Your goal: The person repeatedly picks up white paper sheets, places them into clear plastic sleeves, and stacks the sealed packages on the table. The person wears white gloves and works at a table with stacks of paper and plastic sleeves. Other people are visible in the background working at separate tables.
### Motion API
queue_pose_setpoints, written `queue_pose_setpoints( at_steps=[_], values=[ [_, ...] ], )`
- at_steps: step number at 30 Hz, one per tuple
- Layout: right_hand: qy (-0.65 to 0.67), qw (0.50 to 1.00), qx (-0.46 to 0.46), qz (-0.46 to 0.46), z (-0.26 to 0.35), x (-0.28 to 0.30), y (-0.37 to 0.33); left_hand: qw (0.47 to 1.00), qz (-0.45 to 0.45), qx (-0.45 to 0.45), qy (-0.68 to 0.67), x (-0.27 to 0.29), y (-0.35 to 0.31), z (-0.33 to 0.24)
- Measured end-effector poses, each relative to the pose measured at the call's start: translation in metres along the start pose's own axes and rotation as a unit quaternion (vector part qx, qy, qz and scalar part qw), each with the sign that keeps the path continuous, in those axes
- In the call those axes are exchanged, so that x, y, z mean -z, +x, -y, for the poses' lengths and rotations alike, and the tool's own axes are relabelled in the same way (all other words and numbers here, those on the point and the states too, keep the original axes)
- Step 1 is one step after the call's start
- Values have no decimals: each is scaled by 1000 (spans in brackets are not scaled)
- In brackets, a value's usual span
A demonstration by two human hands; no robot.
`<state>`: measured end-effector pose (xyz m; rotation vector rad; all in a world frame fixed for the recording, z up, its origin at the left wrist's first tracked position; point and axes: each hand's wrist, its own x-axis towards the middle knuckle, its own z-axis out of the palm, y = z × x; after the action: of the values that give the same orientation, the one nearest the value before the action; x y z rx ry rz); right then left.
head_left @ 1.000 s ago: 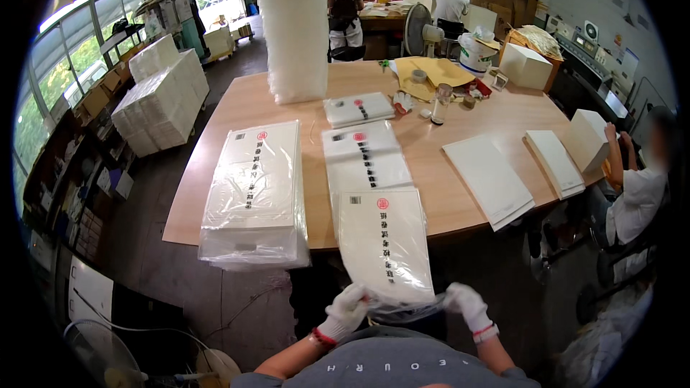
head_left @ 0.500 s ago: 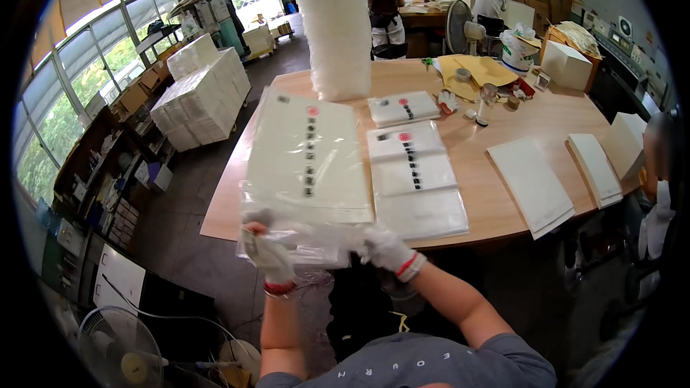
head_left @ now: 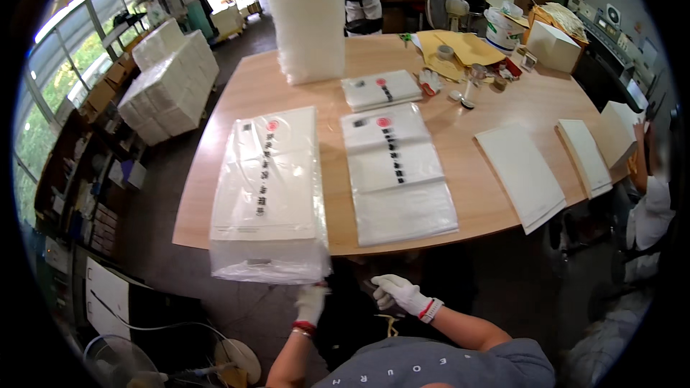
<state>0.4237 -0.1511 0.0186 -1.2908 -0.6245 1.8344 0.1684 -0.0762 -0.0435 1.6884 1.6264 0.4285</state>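
Observation:
A clear plastic bag with a white stack inside (head_left: pixel 269 172) lies at the table's left front, its lower end hanging over the edge. Dark printing and a red round mark show on it. My left hand (head_left: pixel 311 305), in a white glove, is just below the bag's lower right corner; its fingers are blurred, and whether they touch the bag I cannot tell. My right hand (head_left: pixel 404 296), gloved too, hovers before the table edge with fingers loosely apart and nothing visible in them. Right of the filled bag lies a pile of flat printed plastic bags (head_left: pixel 399 179).
Behind them is a folded bag pile (head_left: pixel 381 90). A tall white stack of plastic (head_left: pixel 302 21) stands at the far left of the table (head_left: pixel 467 172). White sheet stacks (head_left: pixel 521 176) lie to the right, near a seated person's arm (head_left: pixel 643 165). A floor fan (head_left: pixel 122 359) stands lower left.
The filled bag, lifted and tilted before, now lies flat, further left and nearer to me. Both hands have drawn back below the table edge, and my right hand has come away from the plastic.

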Motion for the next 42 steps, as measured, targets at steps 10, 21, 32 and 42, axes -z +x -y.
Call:
queue_pose_setpoints(
  at_steps=[10,21,32,42],
  values=[
    [70,989,13,-128,-13,63,-46,937,-100,-313,116,-114,119,-230],
    [213,945,211,-131,105,81,59,964,84,-253,-22,-82,145,-253],
    [-400,698,381,-455,117,115,-2,842,158,-28,-515,-66,176,-262],
    [-610,632,344,-334,99,87,100,904,178,-233,-310,3,107,-328]
  ],
)
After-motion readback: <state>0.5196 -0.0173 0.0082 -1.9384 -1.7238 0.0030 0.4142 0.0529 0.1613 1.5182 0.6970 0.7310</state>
